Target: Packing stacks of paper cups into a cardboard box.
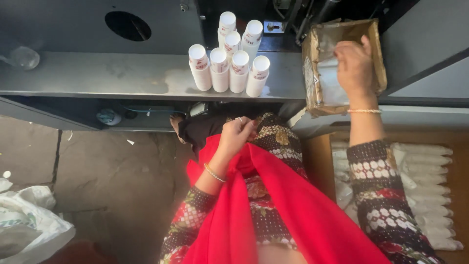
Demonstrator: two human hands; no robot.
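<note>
My right hand (355, 66) reaches into an open brown cardboard box (376, 54) lined with a clear plastic bag, on the grey metal shelf (122, 78); its fingers close on the white contents or plastic inside. My left hand (235, 136) rests in my lap with fingers curled, against my patterned dress and red scarf (273, 205); whether it holds something small is unclear. Several stacks of white paper cups (229, 63) stand upside down on the shelf, left of the box.
A wooden crate (457, 142) at my right holds several wrapped sleeves of white cups (425, 195). A white plastic bag (29, 220) lies on the stone floor at lower left. A machine panel with a round hole (128, 25) sits behind the shelf.
</note>
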